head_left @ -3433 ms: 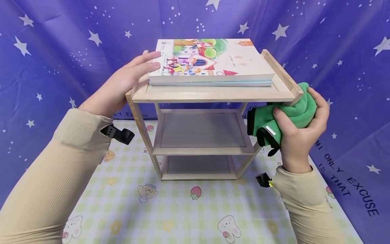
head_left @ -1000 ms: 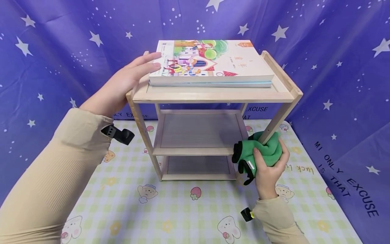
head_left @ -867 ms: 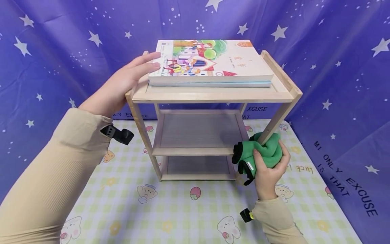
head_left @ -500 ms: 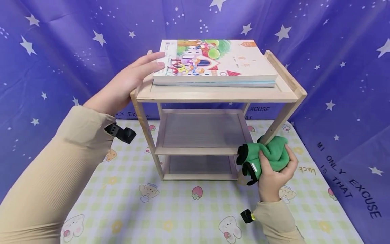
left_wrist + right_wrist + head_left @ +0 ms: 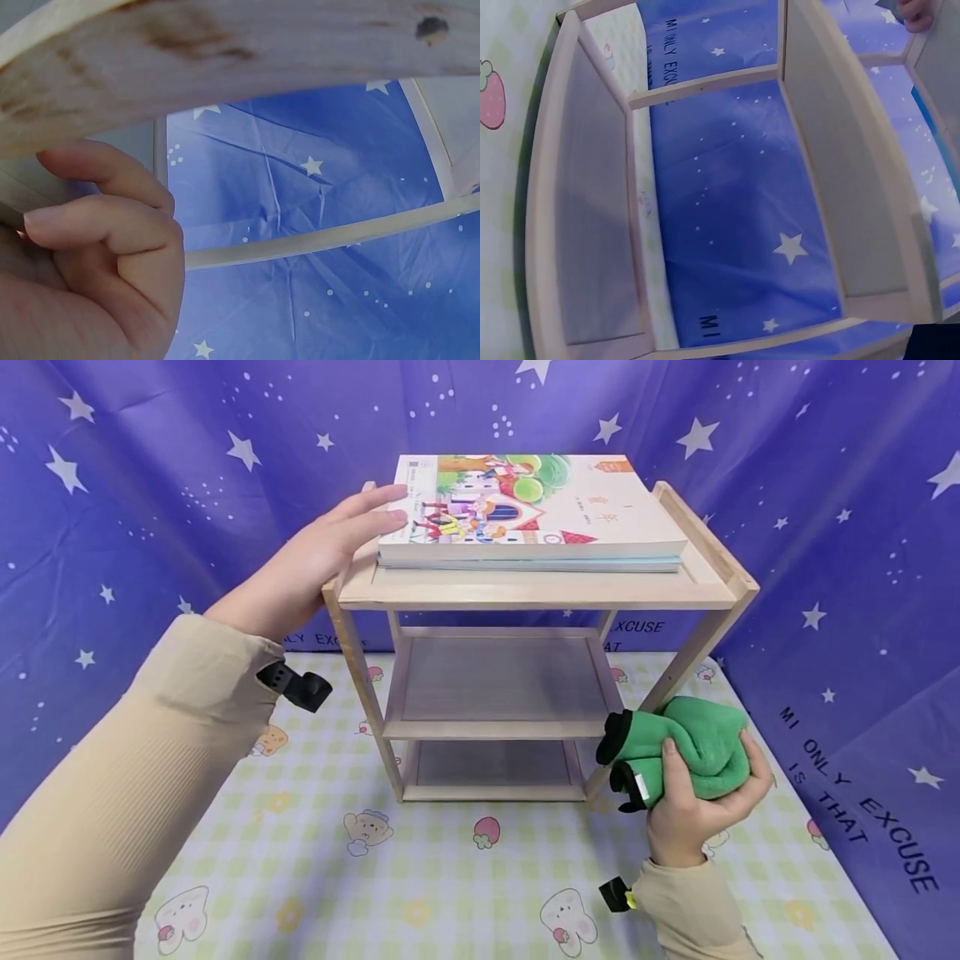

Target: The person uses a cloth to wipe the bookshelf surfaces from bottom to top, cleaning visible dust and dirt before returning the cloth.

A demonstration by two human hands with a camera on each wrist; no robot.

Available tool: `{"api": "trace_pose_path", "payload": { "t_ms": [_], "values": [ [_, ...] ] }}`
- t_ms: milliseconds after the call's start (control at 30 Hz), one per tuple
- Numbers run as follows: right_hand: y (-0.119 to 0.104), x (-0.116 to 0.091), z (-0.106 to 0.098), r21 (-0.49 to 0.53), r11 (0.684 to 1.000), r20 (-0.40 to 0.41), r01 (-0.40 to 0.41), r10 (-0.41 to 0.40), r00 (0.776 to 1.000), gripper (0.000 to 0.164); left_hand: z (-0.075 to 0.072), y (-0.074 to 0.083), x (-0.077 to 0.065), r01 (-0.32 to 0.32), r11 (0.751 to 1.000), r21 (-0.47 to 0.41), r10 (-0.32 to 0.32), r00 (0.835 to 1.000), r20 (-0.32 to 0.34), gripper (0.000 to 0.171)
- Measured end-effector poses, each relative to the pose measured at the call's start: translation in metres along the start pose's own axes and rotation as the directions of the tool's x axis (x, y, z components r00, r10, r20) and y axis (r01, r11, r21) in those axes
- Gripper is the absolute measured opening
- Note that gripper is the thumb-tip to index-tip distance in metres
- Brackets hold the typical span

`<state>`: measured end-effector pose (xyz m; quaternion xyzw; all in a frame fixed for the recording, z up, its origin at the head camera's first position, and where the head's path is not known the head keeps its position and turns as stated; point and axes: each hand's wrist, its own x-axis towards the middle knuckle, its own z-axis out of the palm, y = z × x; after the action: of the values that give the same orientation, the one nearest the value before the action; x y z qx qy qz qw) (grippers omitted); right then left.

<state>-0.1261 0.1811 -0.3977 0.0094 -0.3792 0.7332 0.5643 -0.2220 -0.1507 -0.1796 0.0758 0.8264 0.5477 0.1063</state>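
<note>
A small three-tier wooden shelf (image 5: 532,596) stands on the table, with a stack of books (image 5: 540,514) lying on its top tier. My left hand (image 5: 300,564) grips the left side of the top tier. Two of its fingers lie over the edge, their tips at the top book, while in the left wrist view curled fingers (image 5: 112,229) show close under the wooden rail (image 5: 262,45). By the shelf's front right leg (image 5: 686,660), my right hand (image 5: 697,814) holds a bunched green towel (image 5: 701,747) with black trim. The cloth overlaps the lower part of that leg.
The middle tier (image 5: 502,677) and bottom tier (image 5: 498,764) sit below the books. A checked tablecloth (image 5: 420,877) with cartoon prints covers the table. Blue starry curtains (image 5: 187,460) hang behind and along the right side.
My right hand has brought the towel down from the top right corner to the lower front right leg, then slightly outward to the right. My left hand stays on the shelf.
</note>
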Motion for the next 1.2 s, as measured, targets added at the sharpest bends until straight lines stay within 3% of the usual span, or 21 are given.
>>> {"api": "trace_pose_path", "payload": {
  "t_ms": [233, 433, 600, 700, 933, 1067, 1200],
  "values": [
    [-0.012, -0.005, 0.012, 0.015, 0.998, -0.007, 0.056, -0.056, 0.998, 0.057, 0.0, -0.001, 0.001, -0.009, 1.0, -0.005, 0.009, 1.0, -0.002, 0.057],
    [-0.016, -0.012, 0.018, -0.05, 0.992, 0.01, 0.118, -0.117, 0.993, 0.051, 0.0, 0.0, 0.001, -0.008, 1.0, -0.02, 0.008, 1.0, 0.005, 0.057],
    [-0.012, -0.02, 0.021, -0.004, 0.996, 0.112, 0.093, -0.092, 0.989, 0.05, -0.001, 0.0, 0.001, -0.012, 1.0, -0.013, 0.012, 1.0, 0.015, 0.058],
    [-0.007, -0.025, 0.022, -0.04, 0.996, 0.207, 0.08, -0.07, 0.976, 0.051, -0.001, 0.0, 0.001, -0.015, 1.0, 0.001, 0.015, 1.0, 0.019, 0.058],
    [-0.007, -0.035, 0.031, -0.09, 0.996, 0.436, 0.002, 0.037, 0.899, 0.057, -0.001, 0.0, 0.001, -0.017, 1.0, 0.021, 0.017, 1.0, 0.019, 0.059],
    [-0.01, -0.04, 0.04, -0.182, 0.981, 0.526, -0.073, 0.16, 0.835, 0.06, -0.001, 0.0, 0.001, -0.019, 1.0, 0.02, 0.019, 1.0, 0.018, 0.059],
    [-0.01, -0.043, 0.05, -0.277, 0.957, 0.602, -0.089, 0.245, 0.76, 0.063, -0.002, 0.0, 0.001, -0.023, 0.999, 0.025, 0.022, 0.999, 0.028, 0.06]
  ]
}}
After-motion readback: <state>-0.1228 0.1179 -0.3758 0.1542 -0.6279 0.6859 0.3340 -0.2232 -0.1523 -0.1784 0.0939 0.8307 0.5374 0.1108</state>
